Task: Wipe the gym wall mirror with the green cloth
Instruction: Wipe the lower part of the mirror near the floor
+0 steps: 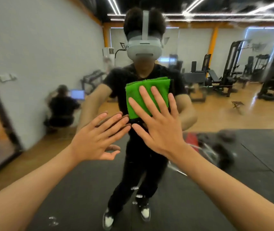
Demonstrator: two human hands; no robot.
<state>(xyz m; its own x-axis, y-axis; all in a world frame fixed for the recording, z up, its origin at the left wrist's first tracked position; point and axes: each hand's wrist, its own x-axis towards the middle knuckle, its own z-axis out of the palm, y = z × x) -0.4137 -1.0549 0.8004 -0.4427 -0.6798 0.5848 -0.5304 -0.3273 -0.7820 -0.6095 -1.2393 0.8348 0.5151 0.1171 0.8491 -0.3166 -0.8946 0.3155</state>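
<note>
Forearms (32,189) enter from below; right hand (156,129) presses cloth (143,94) flat on mirror (216,105) mid-frame, left hand (96,139) spread, empty. Wiping, I judge; next, sweep sideways.

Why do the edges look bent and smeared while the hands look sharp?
Head view: the wide-angle lens bows straight lines near the edges; the right hand and green cloth at centre are sharp; the gym reflected in the mirror is soft and smeared, most at the machines on the right; ceiling light strips glare as bright streaks.
</note>
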